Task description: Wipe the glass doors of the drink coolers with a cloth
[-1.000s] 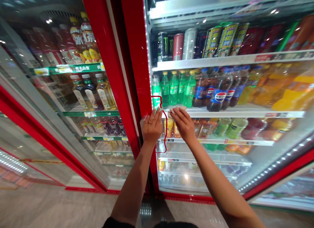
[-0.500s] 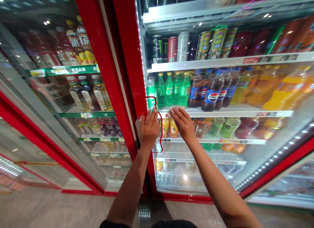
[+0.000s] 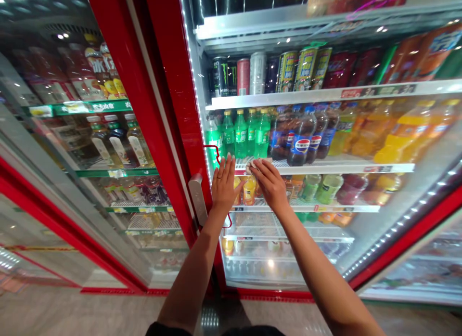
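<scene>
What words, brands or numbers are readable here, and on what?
"农夫山泉": green shelf strip
"百事可乐": dark cola bottle
"MON…", rest unclear: black can
"3", further digits blurred: upper price strip
Too small or blurred: door handle markings, other bottles, cans, price tags.

I have the left hand [image 3: 224,184] just right of the handle [image 3: 198,199], and the right hand [image 3: 270,186] farther right with a cloth [image 3: 266,161] in it — both before the glass door [image 3: 260,224]. Behind the glass, I see cans [image 3: 257,73] on a shelf [image 3: 306,96] above bottles [image 3: 240,133] — and another cooler [image 3: 126,85] to the left.
</scene>
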Demonstrator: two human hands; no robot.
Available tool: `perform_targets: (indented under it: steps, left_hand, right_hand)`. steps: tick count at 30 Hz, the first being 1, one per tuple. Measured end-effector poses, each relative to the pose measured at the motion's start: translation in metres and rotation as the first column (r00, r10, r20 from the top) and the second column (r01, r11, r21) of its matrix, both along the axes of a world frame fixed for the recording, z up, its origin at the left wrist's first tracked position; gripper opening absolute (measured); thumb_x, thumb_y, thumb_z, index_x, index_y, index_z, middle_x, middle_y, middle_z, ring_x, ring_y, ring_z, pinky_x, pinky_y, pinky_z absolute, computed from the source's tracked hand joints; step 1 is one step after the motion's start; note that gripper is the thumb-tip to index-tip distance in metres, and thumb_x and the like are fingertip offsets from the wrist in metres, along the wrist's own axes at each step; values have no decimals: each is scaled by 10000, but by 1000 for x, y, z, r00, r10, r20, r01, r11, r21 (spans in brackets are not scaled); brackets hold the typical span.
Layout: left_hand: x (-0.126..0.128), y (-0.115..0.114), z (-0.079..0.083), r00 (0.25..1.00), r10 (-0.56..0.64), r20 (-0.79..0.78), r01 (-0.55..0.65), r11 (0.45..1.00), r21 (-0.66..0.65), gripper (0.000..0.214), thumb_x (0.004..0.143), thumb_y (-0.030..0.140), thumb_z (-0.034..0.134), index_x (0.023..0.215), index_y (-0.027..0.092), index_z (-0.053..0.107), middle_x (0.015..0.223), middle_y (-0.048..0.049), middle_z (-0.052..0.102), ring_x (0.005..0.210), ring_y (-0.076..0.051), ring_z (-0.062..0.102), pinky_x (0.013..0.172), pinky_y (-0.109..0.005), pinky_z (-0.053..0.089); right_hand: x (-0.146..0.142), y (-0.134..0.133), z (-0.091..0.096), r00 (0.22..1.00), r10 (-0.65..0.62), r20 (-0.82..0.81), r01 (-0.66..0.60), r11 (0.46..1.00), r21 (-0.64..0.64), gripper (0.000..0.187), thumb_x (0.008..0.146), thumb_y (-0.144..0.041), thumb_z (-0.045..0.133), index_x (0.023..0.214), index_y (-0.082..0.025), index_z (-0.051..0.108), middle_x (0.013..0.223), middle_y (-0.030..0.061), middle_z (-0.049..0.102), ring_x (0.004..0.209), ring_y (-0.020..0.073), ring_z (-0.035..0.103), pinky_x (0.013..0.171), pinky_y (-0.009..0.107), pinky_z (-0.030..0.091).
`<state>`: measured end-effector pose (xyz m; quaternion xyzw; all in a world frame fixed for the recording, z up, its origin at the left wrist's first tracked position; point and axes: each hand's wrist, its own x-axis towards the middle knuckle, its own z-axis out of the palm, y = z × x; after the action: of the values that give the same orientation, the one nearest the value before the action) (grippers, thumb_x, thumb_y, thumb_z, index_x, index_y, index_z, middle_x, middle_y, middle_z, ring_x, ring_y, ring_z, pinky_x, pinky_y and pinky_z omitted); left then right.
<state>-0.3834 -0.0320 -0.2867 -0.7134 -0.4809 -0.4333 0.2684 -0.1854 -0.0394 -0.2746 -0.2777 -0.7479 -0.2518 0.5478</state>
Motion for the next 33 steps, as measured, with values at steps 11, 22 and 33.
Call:
perform_targets:
  steps: [11, 22, 33]
  left_hand:
    - [4, -7, 7, 993, 91, -79, -101, 984, -144, 1011, 1000, 429, 731, 1765, 241, 96, 1801, -106, 282, 1685, -286, 229, 1369, -474, 280]
    - [4, -9, 4, 990, 117, -72, -121, 991, -53, 984, 1047, 525, 627, 1755, 243, 5, 1779, -132, 321, 1663, -293, 297, 1359, -497, 280]
    - [10, -15, 7, 987, 155, -50, -154, 988, 25, 959, 1057, 444, 637, 1757, 258, 8, 1758, -139, 363, 1643, -297, 342, 1352, -517, 295]
  right_hand:
    - [-17, 14, 35, 1000, 16, -26, -14, 996, 83, 627, 1071, -107, 573, 1635, -369, 492, 1519, 31, 701, 1514, 232, 568, 1232, 493, 570]
    - [3, 17, 63, 998, 34, -49, -27, 991, 130, 686, 1029, -48, 615, 1623, -374, 507, 1509, 49, 707, 1496, 251, 585, 1214, 510, 579]
    - [34, 6, 46, 999, 12, 37, -16, 995, 97, 665, 1045, -77, 605, 1644, -340, 485, 1505, 73, 709, 1484, 268, 600, 1199, 516, 590]
